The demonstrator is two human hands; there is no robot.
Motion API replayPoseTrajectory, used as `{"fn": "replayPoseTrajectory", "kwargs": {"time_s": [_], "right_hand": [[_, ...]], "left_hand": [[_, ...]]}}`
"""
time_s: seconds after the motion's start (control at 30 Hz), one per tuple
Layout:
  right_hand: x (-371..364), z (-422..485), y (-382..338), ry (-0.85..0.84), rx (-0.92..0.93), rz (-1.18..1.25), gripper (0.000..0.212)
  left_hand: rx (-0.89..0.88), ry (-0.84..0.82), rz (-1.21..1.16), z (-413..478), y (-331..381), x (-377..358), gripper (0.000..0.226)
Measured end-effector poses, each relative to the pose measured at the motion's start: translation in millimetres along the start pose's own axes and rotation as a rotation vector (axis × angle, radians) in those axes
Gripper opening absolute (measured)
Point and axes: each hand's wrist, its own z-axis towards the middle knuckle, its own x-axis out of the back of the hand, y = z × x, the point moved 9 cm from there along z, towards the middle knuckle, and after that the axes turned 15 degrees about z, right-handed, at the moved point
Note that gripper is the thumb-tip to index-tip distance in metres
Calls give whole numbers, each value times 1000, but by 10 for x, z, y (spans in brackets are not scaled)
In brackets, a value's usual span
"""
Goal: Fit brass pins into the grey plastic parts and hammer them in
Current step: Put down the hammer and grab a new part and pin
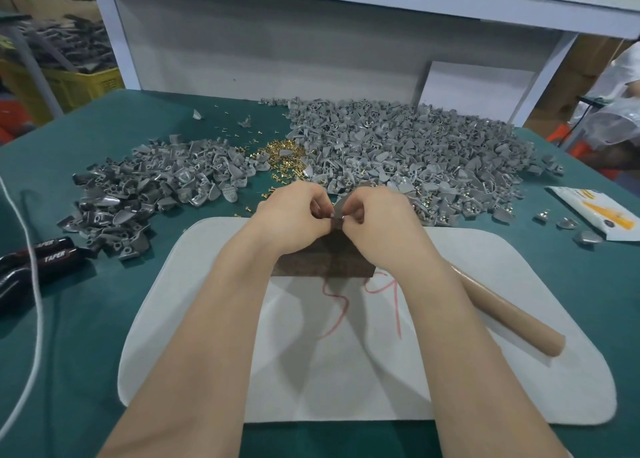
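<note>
My left hand [294,211] and my right hand [374,215] meet above the dark block [322,263] on the white mat [214,319]. Between their fingertips sits one grey plastic part [337,211], pinched from both sides; whether a pin is in it is hidden by the fingers. A heap of brass pins [282,152] lies just beyond my hands. Two piles of grey plastic parts flank it, one on the left [152,183] and a larger one on the right [415,145]. The hammer's tan handle [509,315] lies on the mat under my right forearm.
Green cloth [69,353] covers the table. Black-handled pliers [38,260] and a white cord [34,319] lie at the left edge. A white and yellow packet [599,211] with a few loose parts sits at the right. A grey back panel [277,52] closes the far side.
</note>
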Motion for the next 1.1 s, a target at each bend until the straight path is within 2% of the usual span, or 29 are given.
{"fn": "replayPoseTrajectory", "kwargs": {"time_s": [0.3,0.5,0.57,0.7,0.8,0.87,0.93,1.1], "right_hand": [[42,-58,-44,62,28,-22,19],[3,-40,-6,-7,78,40,9],[31,-23,38,29,73,113,13],[225,-19,128,207,38,441,27],[215,4,136,186,26,552,28],[162,8,119,137,29,539,24],[137,-3,60,102,81,423,23],[64,-37,-65,24,202,204,33]], "left_hand": [[-9,21,0,12,-3,-4,13],[-5,28,-1,12,-3,-7,19],[-4,27,3,14,-7,-7,19],[-8,34,27,16,-5,-4,21],[-15,24,25,16,1,-11,21],[-20,21,18,15,6,-12,19],[-27,23,8,15,14,-9,17],[-33,29,10,14,27,-6,12]]}}
